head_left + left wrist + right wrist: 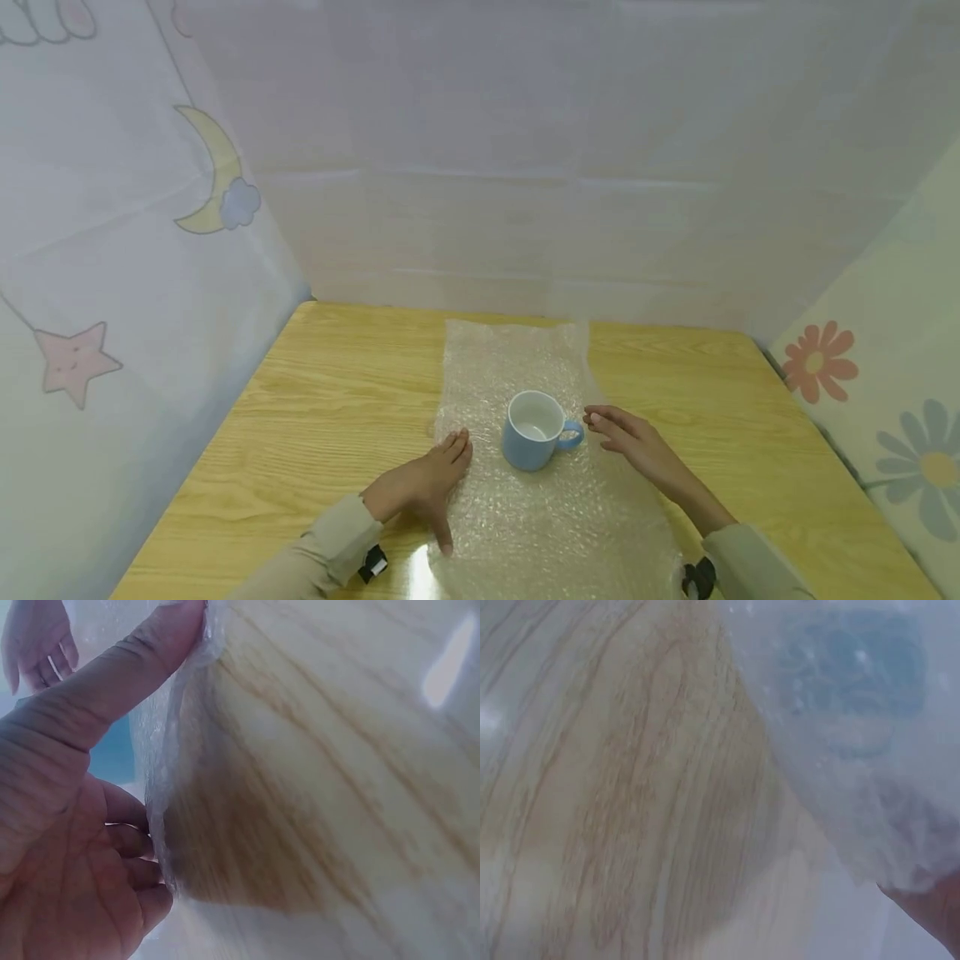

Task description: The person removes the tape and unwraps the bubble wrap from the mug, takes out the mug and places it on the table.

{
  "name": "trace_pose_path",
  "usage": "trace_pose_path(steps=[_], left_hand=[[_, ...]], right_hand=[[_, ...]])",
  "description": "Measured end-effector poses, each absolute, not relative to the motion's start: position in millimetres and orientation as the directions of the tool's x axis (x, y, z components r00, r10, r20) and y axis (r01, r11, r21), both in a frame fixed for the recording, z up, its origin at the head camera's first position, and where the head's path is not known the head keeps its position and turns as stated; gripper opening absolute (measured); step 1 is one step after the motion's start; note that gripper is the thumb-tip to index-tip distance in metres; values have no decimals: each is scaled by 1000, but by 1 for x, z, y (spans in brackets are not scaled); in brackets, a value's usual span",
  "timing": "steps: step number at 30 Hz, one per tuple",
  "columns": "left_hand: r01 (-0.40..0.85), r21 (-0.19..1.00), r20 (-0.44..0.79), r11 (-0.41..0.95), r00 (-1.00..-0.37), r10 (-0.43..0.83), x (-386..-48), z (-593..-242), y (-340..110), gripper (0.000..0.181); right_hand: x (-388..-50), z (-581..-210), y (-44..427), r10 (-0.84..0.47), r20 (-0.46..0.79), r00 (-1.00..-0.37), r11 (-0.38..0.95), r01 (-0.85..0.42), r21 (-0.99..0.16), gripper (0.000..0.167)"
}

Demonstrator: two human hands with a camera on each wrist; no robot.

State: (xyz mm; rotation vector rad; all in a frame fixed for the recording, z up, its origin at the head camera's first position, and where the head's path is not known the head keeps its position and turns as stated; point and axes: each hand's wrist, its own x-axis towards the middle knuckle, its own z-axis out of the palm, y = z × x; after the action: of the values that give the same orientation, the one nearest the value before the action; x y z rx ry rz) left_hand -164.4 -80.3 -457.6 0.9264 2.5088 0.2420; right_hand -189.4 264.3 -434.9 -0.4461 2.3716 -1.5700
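Observation:
A light blue mug (528, 450) with a white inside stands upright on a long sheet of clear bubble wrap (555, 525), its handle towards the right. My left hand (427, 483) touches the sheet's left edge, thumb spread away from the fingers. In the left wrist view, the thumb and fingertips of that hand (71, 847) meet the edge of the wrap (161, 757). Just right of the mug handle is my right hand (630, 437), its fingers loosely extended and apart from the mug. Seen from the right wrist, the mug (855, 664) shows blurred through the wrap (832, 795); most of that hand is hidden.
The sheet lies on a wood-grain table (330, 392) and runs from near its far edge towards me. Pale cloth hangs behind and at both sides, with a moon (221, 171) at left and flowers (813, 362) at right.

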Motion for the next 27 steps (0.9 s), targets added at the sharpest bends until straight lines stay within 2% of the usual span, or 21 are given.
trace_pose_path(steps=[4,13,20,27], left_hand=[[551,329,-355,767,-680,641,-164,-459,-81,142],[553,330,-351,765,-681,643,-164,-461,-82,142],[548,335,-360,766,-677,642,-164,-461,-82,141],[549,357,-346,756,-674,653,-163,-461,-83,142]], right_hand=[[-199,-443,260,-407,-80,-910,296,-49,-954,51],[-214,-461,250,-439,-61,-896,181,-22,-983,47],[-218,-469,247,-503,-38,-864,131,-33,-991,43],[-219,-478,240,-479,-21,-878,90,-26,-996,41]])
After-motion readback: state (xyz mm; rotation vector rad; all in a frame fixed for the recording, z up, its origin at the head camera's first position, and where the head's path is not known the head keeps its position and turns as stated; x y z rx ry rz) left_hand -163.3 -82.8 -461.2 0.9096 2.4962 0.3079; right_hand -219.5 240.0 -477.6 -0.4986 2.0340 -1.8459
